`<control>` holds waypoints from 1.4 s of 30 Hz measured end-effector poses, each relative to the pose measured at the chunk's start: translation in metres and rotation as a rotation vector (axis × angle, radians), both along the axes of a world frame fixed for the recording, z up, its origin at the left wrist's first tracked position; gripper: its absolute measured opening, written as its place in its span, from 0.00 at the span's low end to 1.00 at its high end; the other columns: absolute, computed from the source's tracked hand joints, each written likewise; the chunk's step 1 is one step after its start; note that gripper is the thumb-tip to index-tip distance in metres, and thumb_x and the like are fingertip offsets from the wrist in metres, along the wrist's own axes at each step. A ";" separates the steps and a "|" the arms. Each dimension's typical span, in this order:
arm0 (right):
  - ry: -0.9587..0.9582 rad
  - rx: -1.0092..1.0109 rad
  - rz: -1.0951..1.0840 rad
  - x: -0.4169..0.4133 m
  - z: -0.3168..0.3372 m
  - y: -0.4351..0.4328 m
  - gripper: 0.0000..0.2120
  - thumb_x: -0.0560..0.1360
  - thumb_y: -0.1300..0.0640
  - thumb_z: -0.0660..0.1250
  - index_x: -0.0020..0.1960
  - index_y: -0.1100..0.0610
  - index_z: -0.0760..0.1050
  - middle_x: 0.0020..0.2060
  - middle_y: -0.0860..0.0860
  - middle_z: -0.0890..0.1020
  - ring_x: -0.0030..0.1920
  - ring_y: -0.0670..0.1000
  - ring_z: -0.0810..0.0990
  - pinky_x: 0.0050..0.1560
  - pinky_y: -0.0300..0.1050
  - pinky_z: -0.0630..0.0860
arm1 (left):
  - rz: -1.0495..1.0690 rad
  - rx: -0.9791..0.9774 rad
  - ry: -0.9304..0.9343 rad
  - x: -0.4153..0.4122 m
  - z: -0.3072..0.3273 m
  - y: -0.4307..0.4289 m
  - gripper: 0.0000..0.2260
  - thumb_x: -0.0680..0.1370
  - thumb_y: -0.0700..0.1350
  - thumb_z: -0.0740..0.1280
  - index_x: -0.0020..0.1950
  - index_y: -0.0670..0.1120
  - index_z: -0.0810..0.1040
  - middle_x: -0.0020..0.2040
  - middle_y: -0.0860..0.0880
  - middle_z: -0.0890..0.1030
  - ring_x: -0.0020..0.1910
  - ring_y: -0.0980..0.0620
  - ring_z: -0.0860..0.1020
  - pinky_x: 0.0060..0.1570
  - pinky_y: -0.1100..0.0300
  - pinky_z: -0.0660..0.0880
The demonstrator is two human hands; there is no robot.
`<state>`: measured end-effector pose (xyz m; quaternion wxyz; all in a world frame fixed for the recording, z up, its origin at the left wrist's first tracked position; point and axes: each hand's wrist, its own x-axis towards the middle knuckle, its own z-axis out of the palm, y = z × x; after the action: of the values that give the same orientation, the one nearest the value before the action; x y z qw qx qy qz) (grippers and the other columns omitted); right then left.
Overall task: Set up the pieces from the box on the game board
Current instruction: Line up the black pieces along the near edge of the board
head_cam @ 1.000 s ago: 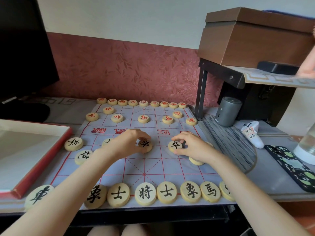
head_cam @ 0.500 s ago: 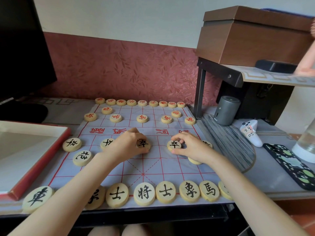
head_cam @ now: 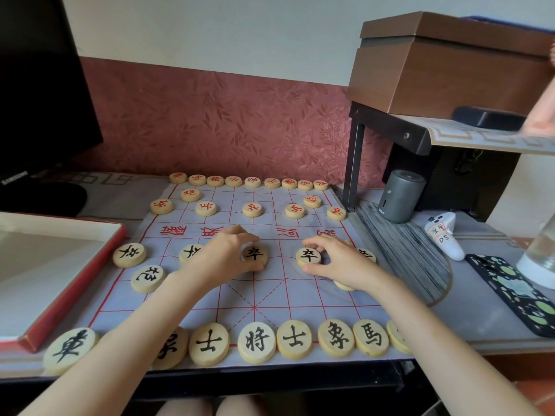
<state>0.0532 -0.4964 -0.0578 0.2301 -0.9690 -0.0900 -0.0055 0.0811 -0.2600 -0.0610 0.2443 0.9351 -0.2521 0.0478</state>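
A cloth game board [head_cam: 270, 289] with red grid lines lies on the desk. Red-lettered wooden discs [head_cam: 252, 182] line its far side; black-lettered discs [head_cam: 256, 342] line the near edge. My left hand [head_cam: 222, 256] pinches a black soldier disc [head_cam: 254, 254] at the board's middle, between thumb and fingers. My right hand [head_cam: 336, 262] pinches a second black soldier disc [head_cam: 308, 256] just to the right. Both discs rest flat on the board. Another disc [head_cam: 344, 286] lies partly hidden under my right wrist. The open red-edged box [head_cam: 69, 280] sits at the left.
A dark monitor [head_cam: 39, 94] stands at the back left. To the right are a black shelf with a brown box [head_cam: 444, 64], a grey cylinder [head_cam: 401, 196], a white controller [head_cam: 444, 235], a patterned phone [head_cam: 513, 292] and a glass bottle [head_cam: 540, 259].
Both hands stay on their soldier discs, which have shifted only slightly on the board. The view has tilted a little.
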 end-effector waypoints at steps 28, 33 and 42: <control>-0.046 0.030 0.056 0.030 0.005 0.194 0.28 0.66 0.40 0.72 0.58 0.58 0.73 0.55 0.52 0.73 0.58 0.52 0.72 0.55 0.47 0.71 | 0.261 -0.012 -0.056 -0.055 -0.007 0.144 0.22 0.70 0.48 0.73 0.63 0.50 0.75 0.63 0.50 0.75 0.58 0.48 0.75 0.54 0.61 0.69; -0.024 0.028 0.019 0.031 0.004 0.198 0.25 0.65 0.44 0.74 0.54 0.57 0.73 0.54 0.50 0.73 0.55 0.51 0.73 0.53 0.49 0.72 | 0.266 -0.033 -0.055 -0.052 -0.007 0.144 0.23 0.70 0.52 0.72 0.63 0.50 0.75 0.63 0.49 0.75 0.58 0.49 0.75 0.54 0.59 0.71; 0.131 0.137 0.111 0.035 0.005 0.192 0.24 0.69 0.58 0.74 0.64 0.55 0.73 0.61 0.52 0.74 0.62 0.51 0.73 0.63 0.45 0.70 | 0.052 -0.028 0.035 -0.048 -0.004 0.154 0.22 0.73 0.45 0.68 0.64 0.61 0.71 0.67 0.60 0.70 0.68 0.59 0.66 0.68 0.62 0.62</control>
<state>0.0885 -0.3040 -0.0523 0.3012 -0.9428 -0.1279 0.0644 0.0331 -0.1060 -0.0654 0.2602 0.9386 -0.2226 0.0415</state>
